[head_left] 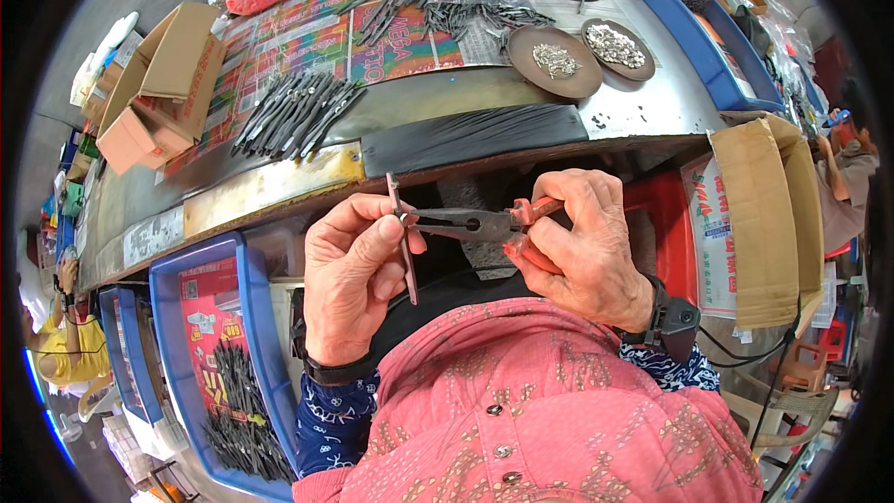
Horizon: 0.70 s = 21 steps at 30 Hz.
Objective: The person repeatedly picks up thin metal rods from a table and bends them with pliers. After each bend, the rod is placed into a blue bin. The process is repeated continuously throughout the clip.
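Observation:
My left hand (358, 265) pinches a thin, narrow brownish strip (411, 281) between thumb and fingers, held nearly upright in front of my body. A pair of pliers (470, 221) with red-orange handles is gripped in my right hand (589, 247). Its handles are spread a little, and the jaws point left, with their tips at the strip next to my left thumb. A tiny shiny bit shows at the jaw tips, too small to name. On the bench beyond my hands lies a pile of dark strips (296, 115).
Two brown dishes of small metal parts (556, 61) (617, 48) stand on the metal-topped bench (643, 110). A blue tray (256, 317) with black strips is at my left. Cardboard boxes stand at far left (177, 74) and right (764, 224). Other people work at both sides.

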Motion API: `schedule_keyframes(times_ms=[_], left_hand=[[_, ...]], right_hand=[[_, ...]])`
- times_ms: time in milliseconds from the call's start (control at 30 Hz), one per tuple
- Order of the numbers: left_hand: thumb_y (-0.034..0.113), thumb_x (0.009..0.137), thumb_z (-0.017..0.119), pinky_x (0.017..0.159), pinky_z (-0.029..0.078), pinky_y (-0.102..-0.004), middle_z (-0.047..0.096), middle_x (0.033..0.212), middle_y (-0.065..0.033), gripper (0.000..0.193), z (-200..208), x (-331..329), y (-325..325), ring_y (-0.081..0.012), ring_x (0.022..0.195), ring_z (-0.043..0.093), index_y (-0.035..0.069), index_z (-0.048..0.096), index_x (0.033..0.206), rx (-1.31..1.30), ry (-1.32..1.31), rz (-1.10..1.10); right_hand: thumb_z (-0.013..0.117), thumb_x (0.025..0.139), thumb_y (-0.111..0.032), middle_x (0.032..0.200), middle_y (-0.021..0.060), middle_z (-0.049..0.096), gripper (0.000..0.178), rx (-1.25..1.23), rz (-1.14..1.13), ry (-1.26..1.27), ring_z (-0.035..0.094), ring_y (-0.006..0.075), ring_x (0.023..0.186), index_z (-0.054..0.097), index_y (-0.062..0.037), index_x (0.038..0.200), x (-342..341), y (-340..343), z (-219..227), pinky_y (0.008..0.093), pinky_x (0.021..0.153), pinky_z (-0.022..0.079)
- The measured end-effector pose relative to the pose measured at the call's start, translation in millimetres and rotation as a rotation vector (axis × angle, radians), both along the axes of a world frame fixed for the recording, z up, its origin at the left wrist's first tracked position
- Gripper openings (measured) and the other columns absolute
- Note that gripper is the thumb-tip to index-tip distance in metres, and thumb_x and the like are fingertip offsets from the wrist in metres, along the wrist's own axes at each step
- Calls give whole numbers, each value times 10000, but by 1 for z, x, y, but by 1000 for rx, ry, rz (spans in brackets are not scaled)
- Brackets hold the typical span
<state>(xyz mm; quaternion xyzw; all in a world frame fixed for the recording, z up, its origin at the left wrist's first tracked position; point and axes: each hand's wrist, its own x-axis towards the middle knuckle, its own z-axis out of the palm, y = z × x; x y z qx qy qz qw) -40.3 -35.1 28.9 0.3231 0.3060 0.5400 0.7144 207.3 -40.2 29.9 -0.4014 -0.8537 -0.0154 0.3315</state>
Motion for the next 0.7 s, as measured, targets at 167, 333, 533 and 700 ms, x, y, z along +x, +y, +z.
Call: schedule_keyframes(times_ms=[167,333,533,700], left_hand=[[84,957,663,402,287,-169,714,811,-119,94,-1,-5,-1,-23,440,414,16,655,1021,-21,16,-14],[64,950,666,401,292,-166,719,814,-130,81,-2,-8,-1,-25,436,421,18,658,1017,-44,16,-32],[40,944,666,406,302,-162,716,809,-135,76,-2,-7,-2,-23,439,421,18,652,1015,-55,5,-52],[17,937,666,410,307,-165,712,811,-133,96,-3,-5,-2,-21,445,415,6,627,1025,-10,11,-58]], right_hand=[[821,664,-183,1126,88,555,248,45,-13,-49,545,279,1035,685,-93,852,-2,0,2,461,883,383],[817,638,-187,1141,94,551,253,82,-15,-58,537,289,1060,672,-102,827,-3,1,2,470,901,382],[789,648,-175,1122,107,555,238,128,-19,-89,543,295,1048,646,-85,816,-2,1,-3,459,871,406],[759,691,-144,1025,105,557,196,132,20,-78,556,286,897,617,-60,799,-3,3,-11,445,734,429]])
